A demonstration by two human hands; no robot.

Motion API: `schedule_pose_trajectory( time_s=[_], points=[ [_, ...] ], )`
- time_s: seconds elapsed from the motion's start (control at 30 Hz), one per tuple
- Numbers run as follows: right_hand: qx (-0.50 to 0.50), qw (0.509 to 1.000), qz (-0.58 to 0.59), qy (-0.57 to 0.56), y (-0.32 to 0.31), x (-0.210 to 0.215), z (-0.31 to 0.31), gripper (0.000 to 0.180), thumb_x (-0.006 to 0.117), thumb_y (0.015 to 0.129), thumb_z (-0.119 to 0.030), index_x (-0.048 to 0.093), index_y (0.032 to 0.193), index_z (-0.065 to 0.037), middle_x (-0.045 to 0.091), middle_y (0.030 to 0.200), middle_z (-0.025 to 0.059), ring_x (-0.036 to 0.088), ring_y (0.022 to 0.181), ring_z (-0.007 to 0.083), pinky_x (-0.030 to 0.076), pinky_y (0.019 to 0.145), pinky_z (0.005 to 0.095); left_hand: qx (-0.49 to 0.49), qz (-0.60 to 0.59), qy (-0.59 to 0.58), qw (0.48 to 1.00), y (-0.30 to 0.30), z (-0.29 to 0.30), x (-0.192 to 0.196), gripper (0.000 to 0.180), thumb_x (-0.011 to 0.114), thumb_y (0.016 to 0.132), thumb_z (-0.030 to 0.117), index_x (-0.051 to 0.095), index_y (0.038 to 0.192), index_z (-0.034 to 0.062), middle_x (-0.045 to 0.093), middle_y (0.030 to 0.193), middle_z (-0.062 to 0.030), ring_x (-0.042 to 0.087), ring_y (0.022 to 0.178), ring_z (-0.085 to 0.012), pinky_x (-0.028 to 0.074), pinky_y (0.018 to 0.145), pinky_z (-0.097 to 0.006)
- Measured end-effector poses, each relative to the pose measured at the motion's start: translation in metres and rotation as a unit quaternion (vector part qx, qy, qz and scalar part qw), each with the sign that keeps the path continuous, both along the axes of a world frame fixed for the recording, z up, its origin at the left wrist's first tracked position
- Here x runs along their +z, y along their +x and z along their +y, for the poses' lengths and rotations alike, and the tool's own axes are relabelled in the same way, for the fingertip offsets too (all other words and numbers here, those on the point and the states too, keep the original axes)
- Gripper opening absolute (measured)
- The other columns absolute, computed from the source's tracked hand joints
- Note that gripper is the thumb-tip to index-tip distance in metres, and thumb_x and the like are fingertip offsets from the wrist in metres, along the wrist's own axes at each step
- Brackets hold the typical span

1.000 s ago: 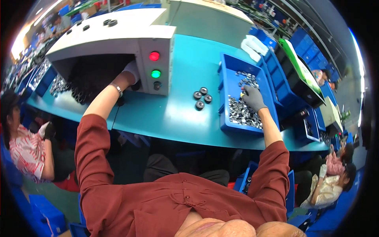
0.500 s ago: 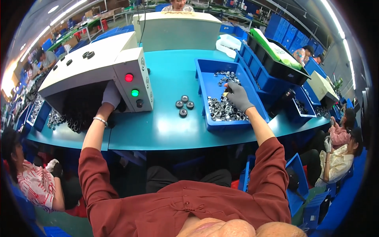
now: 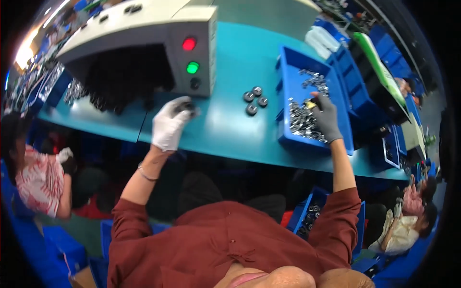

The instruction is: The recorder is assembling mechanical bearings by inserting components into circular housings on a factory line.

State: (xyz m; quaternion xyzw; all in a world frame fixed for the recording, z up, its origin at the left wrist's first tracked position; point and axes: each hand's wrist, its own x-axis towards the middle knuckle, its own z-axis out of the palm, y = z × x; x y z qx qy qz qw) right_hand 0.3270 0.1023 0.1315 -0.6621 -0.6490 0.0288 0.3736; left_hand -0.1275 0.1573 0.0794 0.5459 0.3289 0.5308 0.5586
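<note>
My left hand (image 3: 171,124), in a white glove, is closed on a small black wheel-like part (image 3: 191,111), smeared by motion, above the table in front of the white machine. My right hand (image 3: 326,117), in a grey glove with bare fingertips, is inside the blue tray (image 3: 307,142) over a heap of small shiny metal rings (image 3: 303,124). Its fingers are pinched near something small and yellowish (image 3: 311,103) that I cannot make out. Between the hands, several black round parts with metal centres (image 3: 251,110) stand grouped on the teal table (image 3: 225,134).
The white machine (image 3: 201,29) has a dark opening, a red light (image 3: 189,44) and a green light (image 3: 193,67). Blue bins and a black bin stand right of the tray. An open blue box (image 3: 314,201) with black round parts is below the table edge. Other people sit at both sides.
My left hand has come out of the machine's opening, now with a black part in it. My right hand stays in the tray. The whole view has shifted and tilted.
</note>
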Motion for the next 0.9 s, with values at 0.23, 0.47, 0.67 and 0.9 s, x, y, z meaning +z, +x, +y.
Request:
schedule_pose_trajectory(
  time_s=[0.23, 0.47, 0.67, 0.9],
  points=[
    [-0.002, 0.997, 0.064, -0.046, -0.021, 0.01, -0.004, 0.022, 0.066, 0.087, -0.003, 0.063, 0.109, 0.002, 0.07, 0.094, 0.0084, 0.068, 0.088, 0.0124, 0.053, 0.082, 0.0274, -0.168, -0.323, -0.152, 0.919, 0.072, -0.053, -0.018, 0.069, 0.075, 0.09, 0.022, 0.04, 0.143, -0.0053, 0.052, 0.13, -0.0179, 0.06, 0.111, -0.0293, 0.051, 0.103, -0.046],
    [0.094, 0.994, 0.05, 0.005, -0.104, 0.039, -0.049, 0.028, 0.067, 0.082, 0.002, 0.065, 0.11, 0.002, 0.067, 0.097, 0.0107, 0.067, 0.091, 0.0183, 0.052, 0.082, 0.0305, -0.187, -0.353, -0.209, 0.893, 0.082, -0.073, -0.022, 0.074, 0.077, 0.088, 0.022, 0.037, 0.145, -0.0041, 0.05, 0.132, -0.0156, 0.058, 0.115, -0.0273, 0.051, 0.105, -0.041],
    [0.154, 0.978, 0.132, -0.039, -0.16, 0.013, -0.09, 0.03, 0.072, 0.079, 0.001, 0.065, 0.108, 0.002, 0.066, 0.098, 0.0122, 0.068, 0.087, 0.0207, 0.052, 0.078, 0.0297, -0.203, -0.367, -0.249, 0.873, 0.089, -0.077, -0.024, 0.068, 0.077, 0.088, 0.026, 0.043, 0.141, -0.0025, 0.052, 0.131, -0.015, 0.058, 0.115, -0.0256, 0.051, 0.104, -0.04],
    [0.114, 0.96, 0.246, -0.064, -0.168, -0.029, -0.075, 0.028, 0.071, 0.082, 0.0, 0.066, 0.11, 0.003, 0.068, 0.1, 0.0104, 0.067, 0.091, 0.0169, 0.051, 0.082, 0.0284, -0.199, -0.367, -0.275, 0.866, 0.094, -0.074, -0.033, 0.064, 0.077, 0.088, 0.03, 0.047, 0.136, 0.0012, 0.053, 0.131, -0.0125, 0.059, 0.114, -0.0236, 0.051, 0.104, -0.038]
  ],
)
